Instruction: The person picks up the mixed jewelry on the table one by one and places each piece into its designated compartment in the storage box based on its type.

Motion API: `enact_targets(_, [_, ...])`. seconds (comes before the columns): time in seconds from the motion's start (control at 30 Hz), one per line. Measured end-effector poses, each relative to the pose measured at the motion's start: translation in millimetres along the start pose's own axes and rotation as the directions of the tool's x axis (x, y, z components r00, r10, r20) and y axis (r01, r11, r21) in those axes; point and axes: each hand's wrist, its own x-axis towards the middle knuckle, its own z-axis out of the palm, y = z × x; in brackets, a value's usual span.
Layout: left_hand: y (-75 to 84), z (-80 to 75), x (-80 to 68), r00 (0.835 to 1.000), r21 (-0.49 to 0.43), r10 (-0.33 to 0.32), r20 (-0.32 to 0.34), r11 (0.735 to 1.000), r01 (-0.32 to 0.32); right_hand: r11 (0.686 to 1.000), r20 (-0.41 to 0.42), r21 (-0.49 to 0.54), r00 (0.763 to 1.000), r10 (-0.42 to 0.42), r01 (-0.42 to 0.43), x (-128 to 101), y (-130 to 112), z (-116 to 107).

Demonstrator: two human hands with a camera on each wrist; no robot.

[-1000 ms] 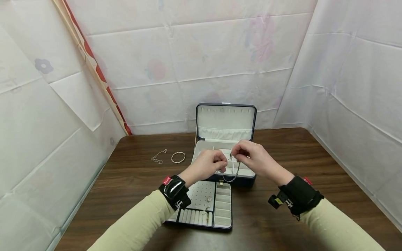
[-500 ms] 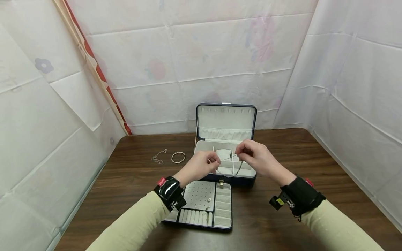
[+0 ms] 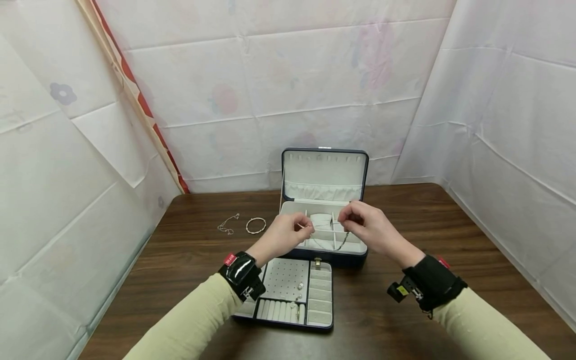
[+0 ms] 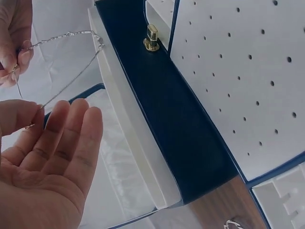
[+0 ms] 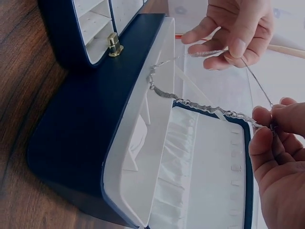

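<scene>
Silver chain is held stretched between both hands above the open jewellery box, its middle sagging in a loop toward the white compartments. Nearest the viewer, pale yellow sleeves and black wrist straps are seen. Just beyond them, the removable tray lies flat on the dark wooden table, touching the front wall of the box; a perforated panel and ring slots are shown in it, with a few small pieces set in place. A gold clasp is fixed to the blue front of the box.

One end of the chain is pinched by the left hand between thumb and forefinger, while the other fingers are seen lying relaxed and nearly straight in the left wrist view. The other end is pinched by the right hand, with fingers curled round the fine links; in the right wrist view the chain is seen running from fingertip to fingertip above the box rim.

Behind the hands, the lid stands upright, lined in white with a gathered pocket. Farther left on the table, a bangle and a second thin chain lie close together, well apart from the box. White sheets are hung behind.
</scene>
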Motion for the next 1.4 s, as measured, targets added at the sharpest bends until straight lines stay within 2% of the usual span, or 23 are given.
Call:
enact_targets(0.07, [-0.4, -1.1, -0.6, 1.000, -0.046, -0.013, -0.015, 0.999, 0.012, 1.000, 0.000, 0.005, 1.000, -0.001, 0.001, 0, 0, 1])
enact_targets(0.17, [0.4, -4.0, -1.1, 0.998, -0.165, -0.053, -0.034, 0.985, 0.047, 1.000, 0.003, 0.011, 1.000, 0.003, -0.003, -1, 0, 2])
enact_targets(0.3, [4.4, -8.2, -0.5, 0.996, -0.344, -0.090, -0.028, 0.936, 0.075, 1.000, 0.015, 0.005, 1.000, 0.015, -0.016, -1, 0, 5])
enact_targets(0.37, [6.8, -9.7, 0.1, 0.995, -0.398, -0.100, -0.018, 0.914, 0.085, 1.000, 0.024, 0.003, 0.999, 0.021, -0.021, -1, 0, 7])
enact_targets(0.43, [8.7, -10.6, 0.9, 0.994, -0.420, -0.110, -0.012, 0.902, 0.095, 1.000, 0.029, -0.008, 0.999, 0.017, -0.017, -1, 2, 9])
enact_targets(0.53, [10.8, -10.9, 2.2, 0.993, -0.419, -0.114, -0.014, 0.903, 0.098, 0.999, 0.040, -0.029, 0.999, -0.011, 0.012, -2, 4, 13])
enact_targets(0.73, [15.1, -10.5, 3.9, 0.995, -0.344, -0.100, -0.011, 0.935, 0.090, 0.995, 0.074, -0.058, 0.995, -0.071, 0.076, -4, 9, 20])
enact_targets(1.0, [23.8, -4.6, 8.9, 1.000, -0.227, -0.017, 0.002, 0.974, 0.017, 1.000, 0.130, 0.017, 0.991, 0.022, -0.025, -6, 10, 27])
enact_targets(1.23, [32.3, -1.0, 11.3, 1.000, -0.198, 0.001, 0.012, 0.980, 0.001, 0.996, 0.175, 0.053, 0.982, 0.064, -0.075, -5, 12, 30])
enact_targets(1.4, [34.3, -0.9, 12.1, 0.999, -0.136, 0.035, 0.019, 0.990, -0.032, 0.991, 0.209, 0.082, 0.974, 0.086, -0.105, -4, 10, 29])
